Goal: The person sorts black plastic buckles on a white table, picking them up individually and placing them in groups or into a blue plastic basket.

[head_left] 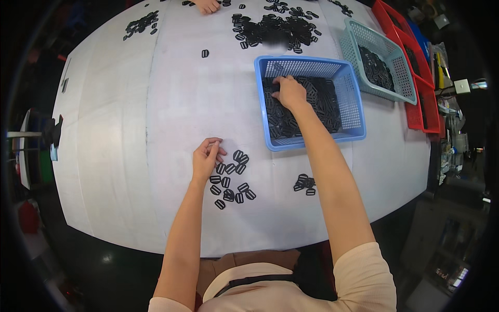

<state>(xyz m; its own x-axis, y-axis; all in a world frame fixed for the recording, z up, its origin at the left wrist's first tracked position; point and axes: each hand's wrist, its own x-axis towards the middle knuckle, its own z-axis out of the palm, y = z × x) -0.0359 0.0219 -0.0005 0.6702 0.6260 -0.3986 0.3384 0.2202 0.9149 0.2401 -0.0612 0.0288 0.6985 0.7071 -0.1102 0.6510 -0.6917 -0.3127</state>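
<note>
My right hand (pixel 291 93) reaches into a blue plastic basket (pixel 359 117), over a heap of black slider buckles (pixel 319 99). Its thumb and fingers are apart at the heap, and I see no buckle between them. On the white table to the left, my left hand (pixel 207 157) rests with its fingers curled in toward the thumb. Whatever those fingers may hold is hidden. Just beside and below it lies a loose scatter of black slider buckles (pixel 225 182), each an oval with a bar and slots.
A small cluster of buckles (pixel 305 183) lies beside my right forearm. Beyond the basket spreads a large pile (pixel 270 31). At the right stand a pale green basket (pixel 405 99) and red bins (pixel 429 106). Another person's hand (pixel 208 6) touches the far edge.
</note>
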